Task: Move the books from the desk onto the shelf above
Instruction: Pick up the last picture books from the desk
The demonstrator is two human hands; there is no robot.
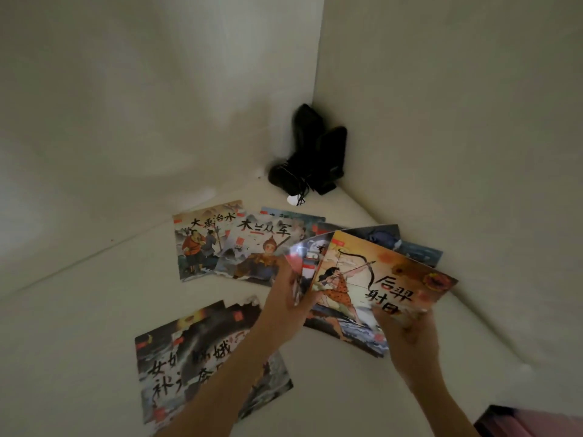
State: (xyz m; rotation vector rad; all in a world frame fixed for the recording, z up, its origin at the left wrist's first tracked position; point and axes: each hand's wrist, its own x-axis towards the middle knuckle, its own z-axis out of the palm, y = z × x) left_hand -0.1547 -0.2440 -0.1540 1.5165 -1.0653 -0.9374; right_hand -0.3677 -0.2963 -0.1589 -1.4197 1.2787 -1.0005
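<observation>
Both hands hold the archer book (pixel 375 288) (cover up) above the white shelf (pixel 347 389): left hand (pixel 291 298) pinching its left edge, right hand (pixel 410 332) gripping its near-right corner. Other books (pixel 233 244) lie scattered.

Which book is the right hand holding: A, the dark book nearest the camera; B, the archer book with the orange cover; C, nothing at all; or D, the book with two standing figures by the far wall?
B: the right hand grips the lower edge of the orange archer book, lifted above the pale surface.
</observation>
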